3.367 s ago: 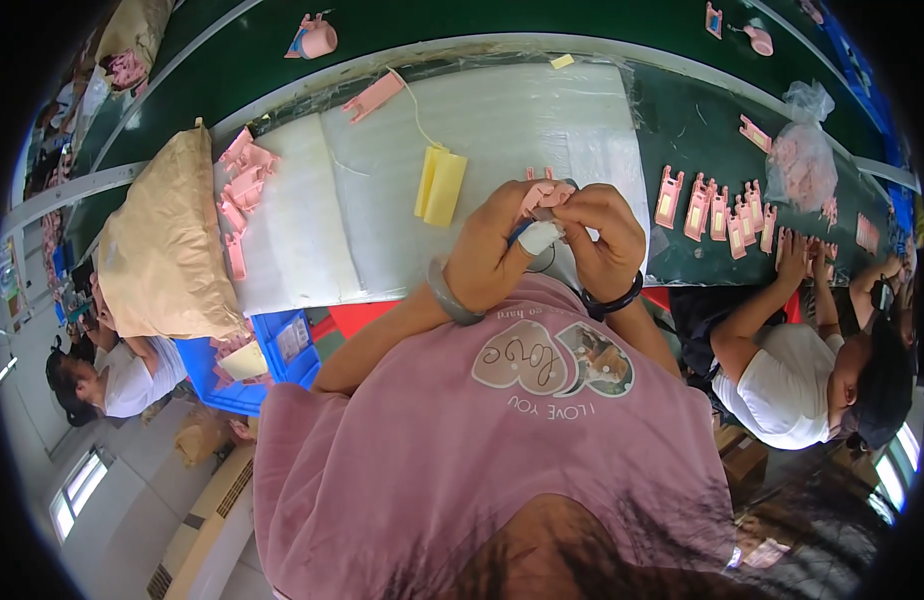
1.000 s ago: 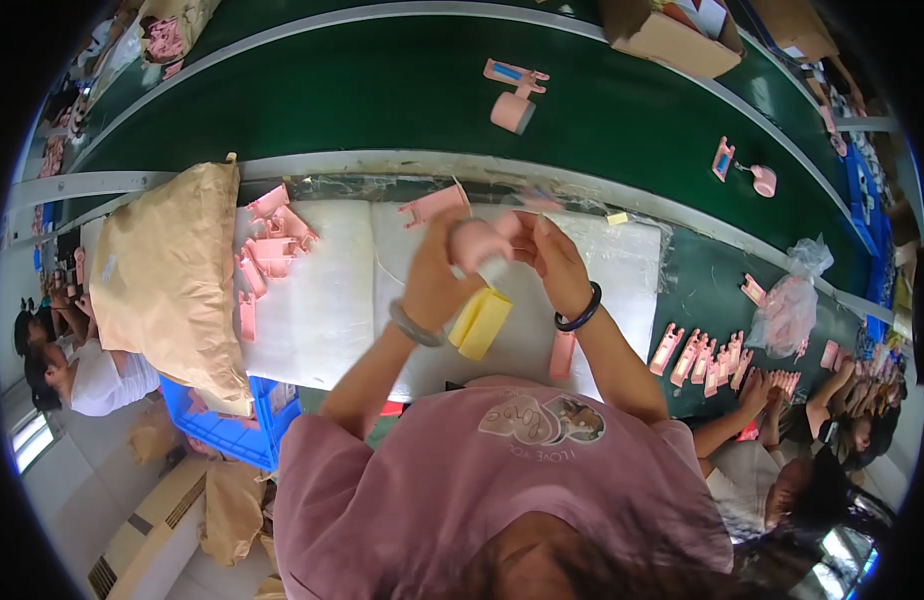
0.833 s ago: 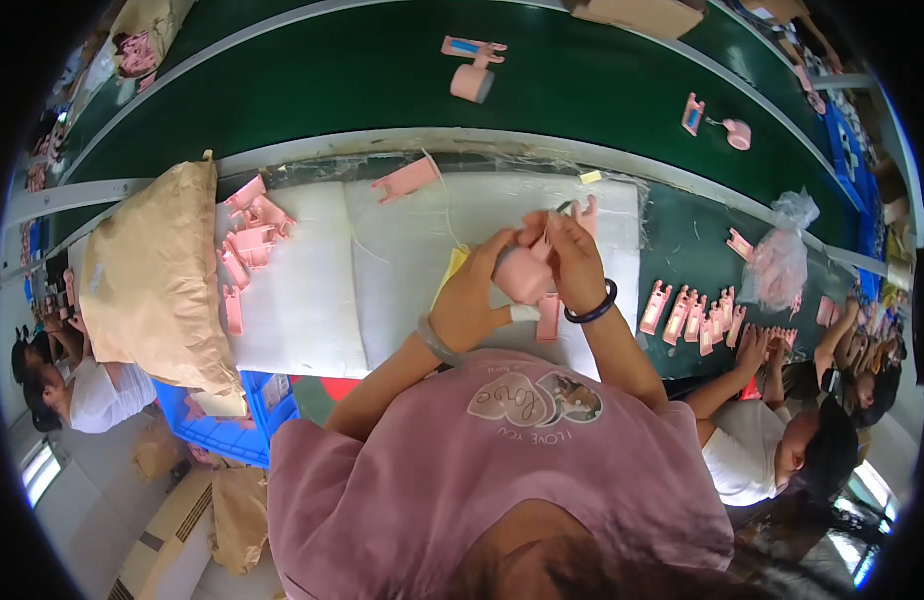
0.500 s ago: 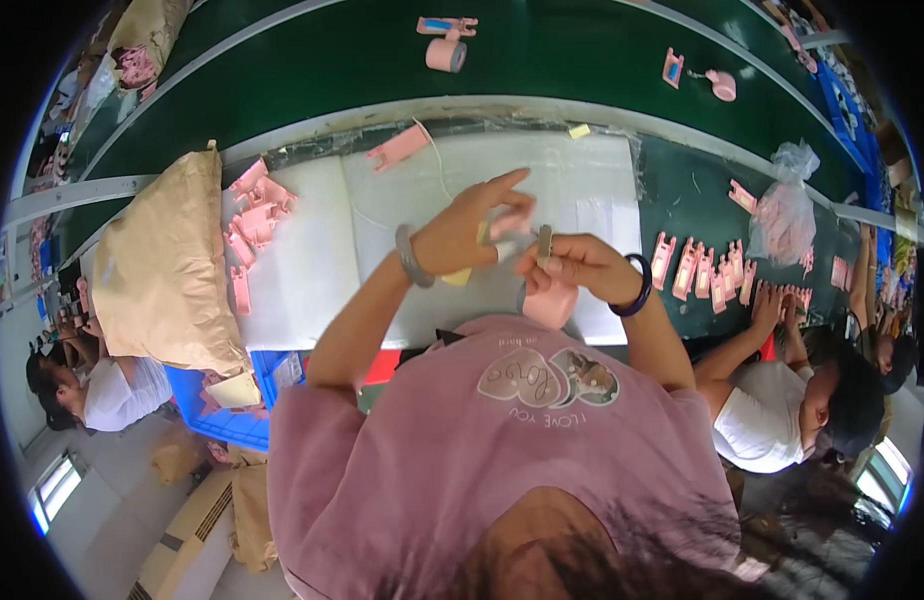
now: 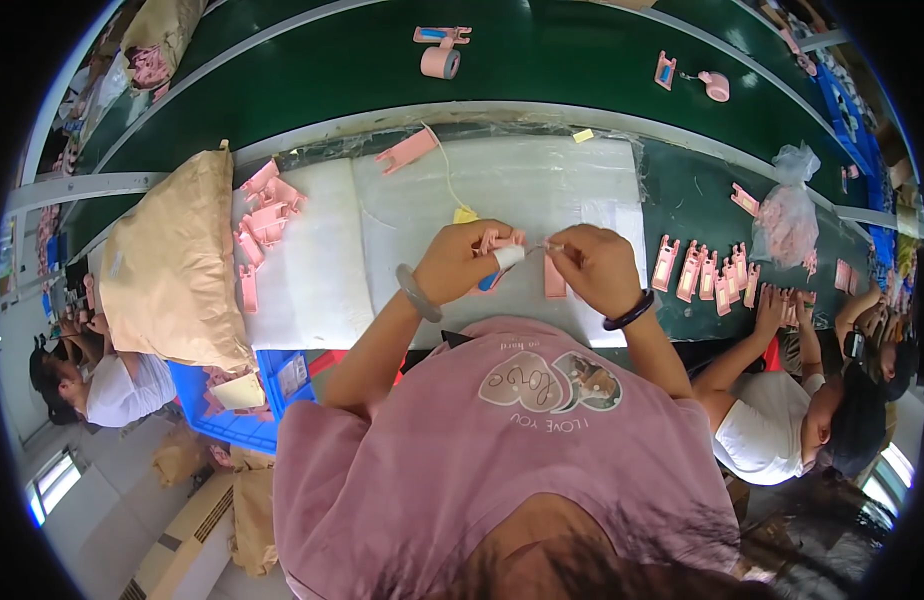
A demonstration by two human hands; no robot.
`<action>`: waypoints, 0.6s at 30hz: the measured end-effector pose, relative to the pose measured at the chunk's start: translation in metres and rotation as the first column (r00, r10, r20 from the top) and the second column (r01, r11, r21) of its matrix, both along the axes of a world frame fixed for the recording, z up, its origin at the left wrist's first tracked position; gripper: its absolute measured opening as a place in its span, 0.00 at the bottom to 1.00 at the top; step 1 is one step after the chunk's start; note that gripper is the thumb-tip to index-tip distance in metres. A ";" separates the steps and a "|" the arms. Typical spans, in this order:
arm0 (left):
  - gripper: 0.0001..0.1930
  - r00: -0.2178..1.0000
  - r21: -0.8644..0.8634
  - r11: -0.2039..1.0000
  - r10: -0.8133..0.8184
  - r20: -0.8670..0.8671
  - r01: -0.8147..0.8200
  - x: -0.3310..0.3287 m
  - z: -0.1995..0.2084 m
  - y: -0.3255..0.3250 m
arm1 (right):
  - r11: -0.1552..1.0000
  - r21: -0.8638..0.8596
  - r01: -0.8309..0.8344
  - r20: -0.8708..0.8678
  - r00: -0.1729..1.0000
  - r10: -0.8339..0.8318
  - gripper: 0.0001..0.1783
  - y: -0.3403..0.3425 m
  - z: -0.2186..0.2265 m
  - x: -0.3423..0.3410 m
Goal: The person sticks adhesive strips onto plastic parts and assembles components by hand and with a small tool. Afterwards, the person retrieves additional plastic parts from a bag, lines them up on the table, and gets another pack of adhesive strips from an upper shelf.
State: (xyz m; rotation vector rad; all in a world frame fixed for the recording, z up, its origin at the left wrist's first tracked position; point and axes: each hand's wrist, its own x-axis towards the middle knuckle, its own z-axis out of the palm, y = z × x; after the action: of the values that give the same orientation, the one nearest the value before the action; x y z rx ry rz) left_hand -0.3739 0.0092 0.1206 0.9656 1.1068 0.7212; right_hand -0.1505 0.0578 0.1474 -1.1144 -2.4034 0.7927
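My left hand (image 5: pixel 452 268) is closed on a pink plastic housing (image 5: pixel 489 242) with a blue piece (image 5: pixel 488 282) showing below the fingers. A white wrap (image 5: pixel 509 257) covers the tip of its thumb. Close beside it, my right hand (image 5: pixel 600 268) pinches a thin wire (image 5: pixel 538 247) that runs toward the housing. What sits between the right fingertips is too small to make out. Beneath the right fingers another pink part (image 5: pixel 555 280) is partly hidden. Just beyond the left hand lies a yellow piece (image 5: pixel 465 215).
Pink housings (image 5: pixel 267 215) are piled on the left beside a brown paper bag (image 5: pixel 167 260). More stand in a row (image 5: pixel 704 272) at right, near a clear plastic bag (image 5: pixel 785 215). A blue bin (image 5: pixel 227 425) sits lower left. Pink fan-like parts (image 5: pixel 440 62) lie on the green belt (image 5: pixel 562 55); a co-worker (image 5: pixel 767 415) sits at right.
My left hand, blurred with fingers stretched before, now grips the pink housing. The right hand no longer holds up the small metal piece and pinches the wire instead.
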 end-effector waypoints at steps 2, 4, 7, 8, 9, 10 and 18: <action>0.13 0.987 0.004 0.990 0.137 0.089 -0.138 0.013 0.003 0.003 | 0.983 -0.079 0.168 -0.182 0.967 -0.180 0.05 -0.006 -0.017 -0.008; 0.17 0.922 -0.049 0.944 0.330 0.204 -0.327 0.024 0.006 0.004 | 0.907 -0.282 0.313 -0.374 0.834 -0.405 0.10 -0.011 -0.021 -0.015; 0.16 0.869 -0.235 0.914 0.391 0.303 -0.330 0.027 0.007 0.004 | 0.961 -0.155 0.230 -0.417 0.867 -0.274 0.10 -0.007 -0.008 -0.021; 0.16 0.869 -0.242 0.913 0.393 0.302 -0.329 0.026 0.008 0.003 | 0.960 -0.161 0.231 -0.414 0.867 -0.278 0.10 -0.007 -0.010 -0.021; 0.15 0.862 -0.268 0.913 0.386 0.327 -0.307 0.025 0.008 0.003 | 0.973 -0.079 0.217 -0.417 0.879 -0.230 0.10 -0.007 -0.013 -0.022; 0.14 0.855 -0.293 0.913 0.380 0.353 -0.284 0.025 0.008 0.002 | 0.979 0.005 0.202 -0.417 0.890 -0.181 0.10 -0.007 -0.014 -0.022; 0.14 0.880 -0.123 0.923 0.385 0.277 -0.365 0.035 0.014 -0.003 | 0.983 -0.027 0.182 -0.506 0.845 -0.170 0.10 -0.015 -0.013 -0.019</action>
State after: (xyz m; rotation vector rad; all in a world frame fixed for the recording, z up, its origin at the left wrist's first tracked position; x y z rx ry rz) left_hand -0.3386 0.0061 0.1346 0.5610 1.0519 1.1011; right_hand -0.1694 0.0430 0.1339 -0.9528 -1.8374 0.8665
